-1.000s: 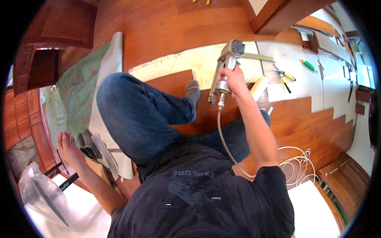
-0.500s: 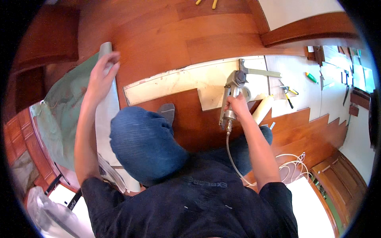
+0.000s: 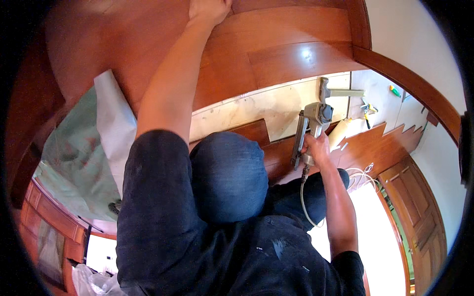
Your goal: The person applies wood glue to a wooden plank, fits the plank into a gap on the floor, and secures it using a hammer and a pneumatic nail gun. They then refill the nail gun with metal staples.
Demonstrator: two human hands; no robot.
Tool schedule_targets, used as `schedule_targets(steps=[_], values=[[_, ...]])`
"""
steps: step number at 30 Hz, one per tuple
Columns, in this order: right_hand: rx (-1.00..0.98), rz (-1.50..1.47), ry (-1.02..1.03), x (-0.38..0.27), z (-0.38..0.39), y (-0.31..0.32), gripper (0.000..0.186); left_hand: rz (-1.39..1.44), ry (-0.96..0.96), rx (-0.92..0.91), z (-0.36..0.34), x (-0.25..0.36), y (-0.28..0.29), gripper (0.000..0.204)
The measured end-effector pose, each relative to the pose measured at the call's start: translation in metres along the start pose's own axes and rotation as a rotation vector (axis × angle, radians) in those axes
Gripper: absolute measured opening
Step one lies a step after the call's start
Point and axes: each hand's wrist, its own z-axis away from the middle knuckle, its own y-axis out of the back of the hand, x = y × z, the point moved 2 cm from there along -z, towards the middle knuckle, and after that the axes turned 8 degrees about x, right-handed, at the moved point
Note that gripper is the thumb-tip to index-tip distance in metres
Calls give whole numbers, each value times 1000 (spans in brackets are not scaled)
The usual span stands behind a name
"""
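My right hand (image 3: pixel 317 146) is wrapped round the grip of an air nailer (image 3: pixel 318 117), holding it over the floor. A hose (image 3: pixel 302 200) runs from the tool's lower end back past my bent leg. Far ahead, my left hand (image 3: pixel 210 9) reaches to the upper edge of the view, over the reddish wood boards (image 3: pixel 291 29); its fingers are mostly cut off, so what it holds, if anything, is hidden. Just beyond the nailer's head lies a hammer (image 3: pixel 348 92). Beneath it, a pale strip of bare subfloor (image 3: pixel 237 113) shows between stepped board ends.
Yellow-and-black pliers (image 3: pixel 368 108) and a green-handled screwdriver (image 3: pixel 395 91) lie at the right. A cream roll (image 3: pixel 340 134) rests near my right leg, with coiled white hose (image 3: pixel 363 173) behind. A grey-green sheet (image 3: pixel 81 153) covers the left side. A wooden door (image 3: pixel 414 202) stands at right.
My left hand has moved from beside the rolled sheet edge far forward and to the right. My body leans forward, and the nailer, still in my right hand, is slightly shifted and turned.
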Motion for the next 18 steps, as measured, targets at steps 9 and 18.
schedule_targets(steps=[9, 18], values=[[-21, -124, -52, -1, -4, -6, 23, -36, -85, 103, 3, -12, 4, 45], [15, -334, -49, 22, -7, -17, 37, -82, 15, -26, -4, -5, -3, 47]])
